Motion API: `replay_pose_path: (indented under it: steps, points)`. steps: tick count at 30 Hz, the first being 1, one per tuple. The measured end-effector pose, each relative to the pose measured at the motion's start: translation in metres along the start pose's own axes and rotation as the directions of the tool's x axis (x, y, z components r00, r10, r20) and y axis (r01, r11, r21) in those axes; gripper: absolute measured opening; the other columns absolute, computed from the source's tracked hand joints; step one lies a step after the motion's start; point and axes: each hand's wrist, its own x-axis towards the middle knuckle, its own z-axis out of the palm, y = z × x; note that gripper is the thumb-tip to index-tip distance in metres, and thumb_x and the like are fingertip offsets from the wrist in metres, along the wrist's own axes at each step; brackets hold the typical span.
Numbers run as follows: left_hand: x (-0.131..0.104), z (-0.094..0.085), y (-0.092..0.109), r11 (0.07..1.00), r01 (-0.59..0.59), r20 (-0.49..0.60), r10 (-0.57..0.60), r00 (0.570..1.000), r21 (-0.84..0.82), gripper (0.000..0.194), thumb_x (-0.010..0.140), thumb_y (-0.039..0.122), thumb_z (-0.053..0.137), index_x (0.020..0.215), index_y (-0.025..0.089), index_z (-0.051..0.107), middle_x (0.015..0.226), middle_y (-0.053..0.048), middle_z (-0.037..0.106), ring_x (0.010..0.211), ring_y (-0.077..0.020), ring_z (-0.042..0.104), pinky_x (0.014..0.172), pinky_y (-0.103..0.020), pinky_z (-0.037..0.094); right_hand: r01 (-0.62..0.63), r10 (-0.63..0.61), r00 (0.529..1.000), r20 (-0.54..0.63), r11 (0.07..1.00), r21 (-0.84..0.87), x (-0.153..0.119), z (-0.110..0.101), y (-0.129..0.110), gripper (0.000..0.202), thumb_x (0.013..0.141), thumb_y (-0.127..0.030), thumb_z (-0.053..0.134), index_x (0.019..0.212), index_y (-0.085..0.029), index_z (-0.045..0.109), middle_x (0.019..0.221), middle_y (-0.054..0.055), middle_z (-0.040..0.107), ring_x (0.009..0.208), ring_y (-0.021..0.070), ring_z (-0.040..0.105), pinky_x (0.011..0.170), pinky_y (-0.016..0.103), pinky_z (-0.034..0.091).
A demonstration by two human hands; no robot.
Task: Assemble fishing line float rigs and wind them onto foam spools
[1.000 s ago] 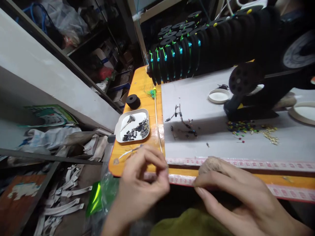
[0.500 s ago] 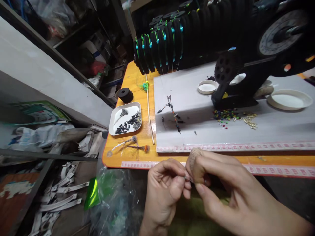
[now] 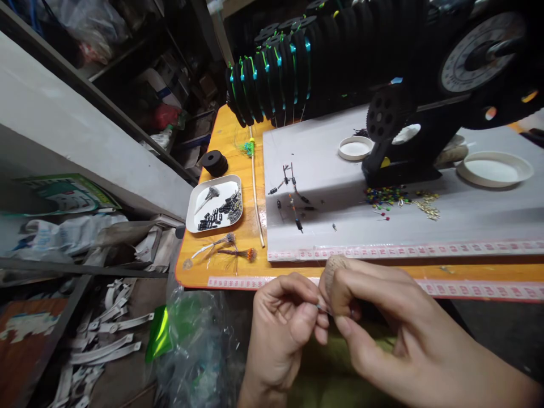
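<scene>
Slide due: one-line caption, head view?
Left hand pinches a tiny piece, right hand close beside it, by an orange table.

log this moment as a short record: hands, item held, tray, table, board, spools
left hand: pinching a tiny thin item, too small to identify
right hand: pinching the same item from the other side
white tray: small black pieces and a grey-tufted piece
wooden table: orange-tufted piece lying in front of the tray
pale board: multicoloured pile beside gold-coloured pieces
black spools: a row, several with green and blue strands
</scene>
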Motion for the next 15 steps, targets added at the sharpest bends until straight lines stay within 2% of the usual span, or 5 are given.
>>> replay_pose_path:
  steps: [6, 10, 12, 13, 15]
  points:
    - [-0.0003, -0.0018, -0.0012, 1.0, -0.008, 0.013, 0.008, 1.0, 0.009, 0.005, 0.083, 0.019, 0.078, 0.08, 0.019, 0.074, 0.074, 0.002, 0.065, 0.052, -0.0005, 0.055, 0.051, -0.007, 0.05, 0.014, -0.014, 1.0, 0.004, 0.999, -0.032, 0.0007, -0.0006, 0.0012, 0.02, 0.078, 0.0, 0.05, 0.075, -0.02, 0.048, 0.071, -0.004, 0.05, 0.065, 0.0085, 0.05, 0.059, 0.02, 0.04]
    - [-0.003, -0.0018, -0.0023, 0.982, -0.088, -0.023, 0.093, 0.995, 0.165, 0.008, 0.084, 0.014, 0.076, 0.085, 0.021, 0.071, 0.076, 0.002, 0.068, 0.054, -0.0029, 0.06, 0.052, -0.009, 0.053, 0.024, -0.023, 1.0, 0.011, 0.994, -0.103, 0.0005, -0.0029, 0.0013, 0.018, 0.083, -0.003, 0.051, 0.079, -0.021, 0.048, 0.073, -0.003, 0.054, 0.067, 0.0099, 0.053, 0.06, 0.021, 0.043]
    - [-0.0055, -0.0011, -0.0026, 0.919, -0.202, -0.075, 0.241, 0.968, 0.34, 0.017, 0.084, 0.008, 0.074, 0.091, 0.024, 0.069, 0.081, 0.002, 0.071, 0.063, -0.0061, 0.066, 0.059, -0.012, 0.056, 0.022, -0.019, 1.0, 0.019, 0.989, -0.145, 0.0003, -0.0048, 0.0009, 0.015, 0.09, -0.007, 0.05, 0.085, -0.021, 0.052, 0.079, 0.0, 0.059, 0.072, 0.0117, 0.057, 0.064, 0.022, 0.047]
    - [-0.0069, -0.0012, -0.0026, 0.856, -0.266, -0.082, 0.334, 0.939, 0.444, 0.023, 0.083, 0.005, 0.073, 0.094, 0.025, 0.069, 0.082, 0.002, 0.071, 0.068, -0.0077, 0.069, 0.064, -0.013, 0.058, 0.023, -0.019, 0.999, 0.026, 0.986, -0.163, 0.0003, -0.0058, 0.0006, 0.014, 0.093, -0.009, 0.049, 0.088, -0.021, 0.054, 0.082, 0.001, 0.06, 0.074, 0.0126, 0.059, 0.066, 0.023, 0.048]
    - [-0.0092, -0.0034, -0.002, 0.672, -0.392, 0.002, 0.503, 0.865, 0.628, 0.035, 0.081, -0.001, 0.071, 0.101, 0.027, 0.067, 0.087, 0.002, 0.072, 0.078, -0.0101, 0.071, 0.073, -0.018, 0.059, 0.033, -0.029, 0.999, 0.026, 0.982, -0.185, 0.0007, -0.0078, 0.0006, 0.016, 0.097, -0.011, 0.046, 0.092, -0.02, 0.057, 0.086, 0.003, 0.062, 0.078, 0.0141, 0.061, 0.068, 0.024, 0.05]
